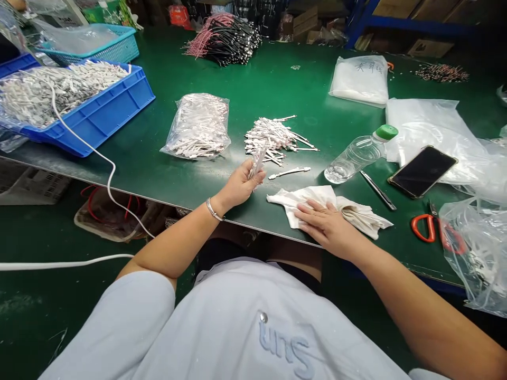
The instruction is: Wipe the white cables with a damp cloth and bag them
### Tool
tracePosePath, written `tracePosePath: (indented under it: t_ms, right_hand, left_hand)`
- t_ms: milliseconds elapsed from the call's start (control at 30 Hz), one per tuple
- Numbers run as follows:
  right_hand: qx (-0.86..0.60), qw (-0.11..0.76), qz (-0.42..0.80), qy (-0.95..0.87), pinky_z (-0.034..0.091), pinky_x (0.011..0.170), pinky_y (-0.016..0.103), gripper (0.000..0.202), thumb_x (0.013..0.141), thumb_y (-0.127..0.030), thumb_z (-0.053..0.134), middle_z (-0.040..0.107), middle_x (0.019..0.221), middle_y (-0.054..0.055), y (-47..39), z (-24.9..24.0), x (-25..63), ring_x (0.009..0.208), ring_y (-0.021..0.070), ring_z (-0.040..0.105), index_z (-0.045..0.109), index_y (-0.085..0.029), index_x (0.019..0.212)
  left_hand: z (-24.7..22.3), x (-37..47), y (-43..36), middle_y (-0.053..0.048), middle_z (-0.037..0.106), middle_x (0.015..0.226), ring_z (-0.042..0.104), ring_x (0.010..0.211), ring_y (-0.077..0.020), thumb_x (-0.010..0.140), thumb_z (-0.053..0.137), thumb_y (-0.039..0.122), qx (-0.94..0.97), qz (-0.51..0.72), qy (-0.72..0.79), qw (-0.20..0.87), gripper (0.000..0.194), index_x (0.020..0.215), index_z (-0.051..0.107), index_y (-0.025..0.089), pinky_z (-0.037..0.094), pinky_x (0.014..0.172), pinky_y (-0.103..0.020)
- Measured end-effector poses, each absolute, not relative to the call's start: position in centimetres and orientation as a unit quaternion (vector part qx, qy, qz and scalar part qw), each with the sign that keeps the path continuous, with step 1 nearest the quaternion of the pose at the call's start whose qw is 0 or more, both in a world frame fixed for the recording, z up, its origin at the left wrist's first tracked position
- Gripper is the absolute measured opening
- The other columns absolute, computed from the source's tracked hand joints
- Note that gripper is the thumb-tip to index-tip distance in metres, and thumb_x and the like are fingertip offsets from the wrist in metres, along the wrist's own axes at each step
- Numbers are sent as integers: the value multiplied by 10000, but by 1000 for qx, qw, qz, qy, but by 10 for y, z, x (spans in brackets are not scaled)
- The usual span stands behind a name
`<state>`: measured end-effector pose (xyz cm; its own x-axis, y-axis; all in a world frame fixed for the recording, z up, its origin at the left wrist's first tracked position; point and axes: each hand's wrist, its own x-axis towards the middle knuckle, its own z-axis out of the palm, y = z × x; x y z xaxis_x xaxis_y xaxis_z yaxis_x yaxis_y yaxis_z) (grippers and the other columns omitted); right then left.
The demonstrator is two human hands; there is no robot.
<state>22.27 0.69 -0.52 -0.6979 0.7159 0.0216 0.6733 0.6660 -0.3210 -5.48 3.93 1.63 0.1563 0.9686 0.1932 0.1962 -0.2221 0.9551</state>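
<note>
My left hand [242, 184] is closed around a small bundle of short white cables [258, 158], held upright near the table's front edge. Flat on a white cloth [304, 203] lies my right hand [322, 224], its fingers stretched out. A loose pile of the same white cables [273, 137] sits just beyond my left hand. One single white cable [290, 172] lies apart, between the pile and the cloth. Left of the pile is a clear plastic bag [200, 126] packed with such cables.
At the left stands a blue bin [114, 111] full of white pieces, a white cord hanging over it. To the right are a bottle [354, 158] with a green cap, a pen-like tool [378, 190], a phone [423, 171], orange-handled scissors [423, 228] and plastic bags [428, 126].
</note>
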Motion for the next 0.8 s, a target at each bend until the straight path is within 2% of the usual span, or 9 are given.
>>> tracePosePath:
  t_ms: [67, 133, 233, 333, 467, 533, 700, 800]
  right_hand:
    - [-393, 116, 165, -897, 323, 1041, 632, 356, 911, -413, 476, 631, 1254, 90, 11, 5, 227, 1314, 319, 440, 648, -254, 1178]
    - [-411, 198, 164, -875, 398, 1026, 554, 355, 892, -418, 513, 659, 1203, 107, 15, 15, 217, 1252, 298, 512, 665, -224, 1146]
    - [-393, 315, 157, -850, 454, 999, 456, 356, 889, -379, 534, 657, 1203, 109, 20, 26, 183, 1150, 246, 593, 631, -220, 1192]
    - [-360, 358, 166, -846, 443, 1014, 445, 442, 872, -382, 556, 628, 1249, 118, 27, 31, 144, 1180, 244, 570, 560, -208, 1279]
    - [-348, 381, 181, -837, 359, 1091, 450, 656, 866, -383, 544, 408, 1468, 139, 35, 35, 108, 1358, 250, 386, 331, -179, 1451]
    - [-328, 371, 185, -849, 332, 1113, 434, 673, 877, -356, 515, 355, 1500, 140, 38, 37, 97, 1385, 238, 343, 274, -165, 1476]
    - [-241, 305, 184, -903, 285, 1139, 454, 553, 902, -304, 455, 468, 1429, 117, 42, 44, 80, 1353, 225, 397, 375, -168, 1431]
    - [-238, 327, 192, -894, 270, 1148, 450, 550, 895, -342, 484, 455, 1442, 101, 43, 45, 82, 1365, 230, 377, 406, -188, 1417]
  left_hand:
    - [13, -54, 38, 30, 472, 707, 437, 614, -81, 872, 554, 374, 640, 469, 447, 413, 223, 834, 447, 182, 388, 610, -213]
    - [11, -52, 35, 41, 446, 685, 409, 600, -78, 854, 580, 410, 640, 485, 440, 401, 275, 797, 435, 184, 372, 608, -216]
    - [9, -50, 31, 54, 419, 668, 374, 590, -73, 822, 618, 447, 626, 509, 434, 402, 326, 776, 427, 186, 358, 614, -217]
    - [8, -49, 27, 50, 442, 690, 397, 609, -74, 791, 647, 474, 607, 520, 429, 421, 350, 805, 455, 182, 371, 632, -215]
    - [5, -50, 25, 9, 541, 805, 501, 709, -91, 763, 672, 492, 589, 538, 399, 451, 387, 905, 513, 170, 428, 718, -231]
    - [3, -50, 25, -18, 577, 856, 544, 772, -114, 762, 674, 490, 583, 550, 388, 455, 392, 930, 533, 165, 453, 762, -256]
    - [2, -49, 26, -95, 635, 957, 584, 920, -206, 750, 714, 402, 583, 558, 396, 437, 363, 966, 593, 137, 474, 833, -335]
    - [5, -51, 26, -89, 645, 910, 598, 887, -207, 759, 699, 425, 584, 553, 404, 436, 349, 922, 612, 129, 481, 809, -334]
